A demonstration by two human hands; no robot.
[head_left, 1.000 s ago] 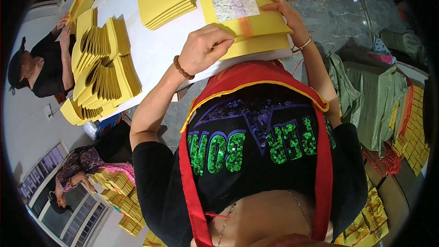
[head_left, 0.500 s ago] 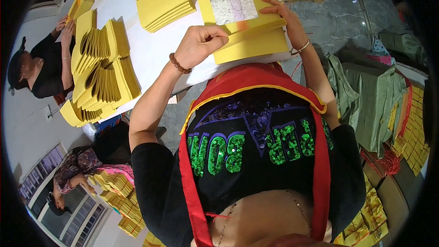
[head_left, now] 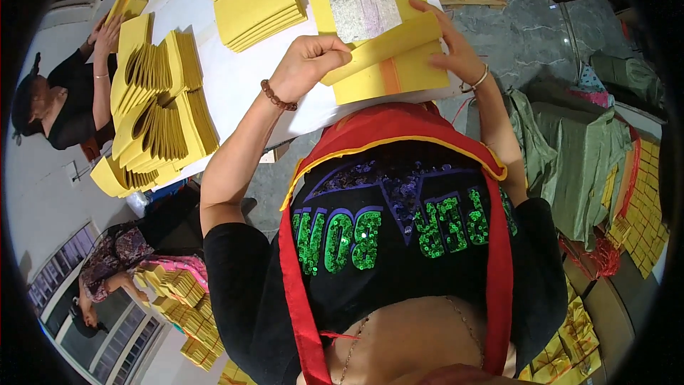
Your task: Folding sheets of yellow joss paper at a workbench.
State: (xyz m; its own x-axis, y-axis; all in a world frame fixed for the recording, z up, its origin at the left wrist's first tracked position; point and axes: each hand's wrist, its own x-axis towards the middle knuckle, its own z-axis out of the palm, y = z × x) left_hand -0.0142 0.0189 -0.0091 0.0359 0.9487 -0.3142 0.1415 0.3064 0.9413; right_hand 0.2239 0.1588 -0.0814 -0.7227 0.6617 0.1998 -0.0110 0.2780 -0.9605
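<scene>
On the white table before me lies a yellow paper sheet with a silver foil square [head_left: 364, 7]. Its near edge is lifted and curled back over part of the foil as a yellow flap [head_left: 392, 44]. My left hand [head_left: 312, 63] pinches the left end of this flap between thumb and fingers. At the other end, my right hand [head_left: 459, 50] has its thumb and fingers spread around the paper's right edge, with the thumb by the lower sheet. Beneath the flap shows more yellow paper [head_left: 363, 88] with an orange band [head_left: 390, 77].
Left of the foil sheet sits a stack of yellow paper [head_left: 258, 7]. Bundles of folded yellow paper [head_left: 160, 103] stand on the table's left side. A co-worker [head_left: 68, 103] handles yellow paper beyond them; another person [head_left: 117, 267] is lower left. Green sacks [head_left: 577, 157] stand at right.
The near edge of the sheet has risen and curled farther away from me, uncovering the orange band below. My right hand has shifted slightly, and its thumb now shows.
</scene>
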